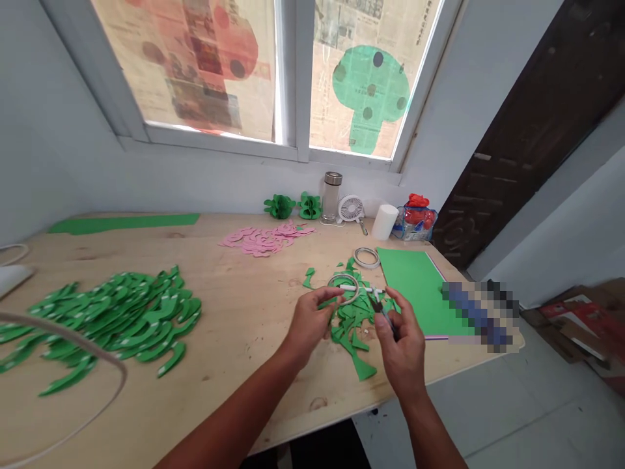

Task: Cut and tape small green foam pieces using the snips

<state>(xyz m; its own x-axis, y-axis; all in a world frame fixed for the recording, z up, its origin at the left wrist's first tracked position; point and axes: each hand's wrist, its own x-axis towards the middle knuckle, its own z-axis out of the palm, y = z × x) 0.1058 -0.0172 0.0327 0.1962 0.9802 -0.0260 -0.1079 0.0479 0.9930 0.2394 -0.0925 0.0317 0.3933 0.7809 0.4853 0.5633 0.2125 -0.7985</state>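
In front of me, my left hand is closed around the edge of a roll of tape. A short white strip of tape stretches from the roll toward my right hand. That hand grips a pair of dark-bladed scissors, the blades pointing up and left near the strip's end. Below both hands lies a loose heap of green paper scraps. A second tape roll rests flat just behind them.
Curved green paper pieces with white tabs are piled at left. Pink cut pieces lie at the back. Green sheets sit at right. A glass bottle, small fan and white roll stand by the wall. A cable crosses front left.
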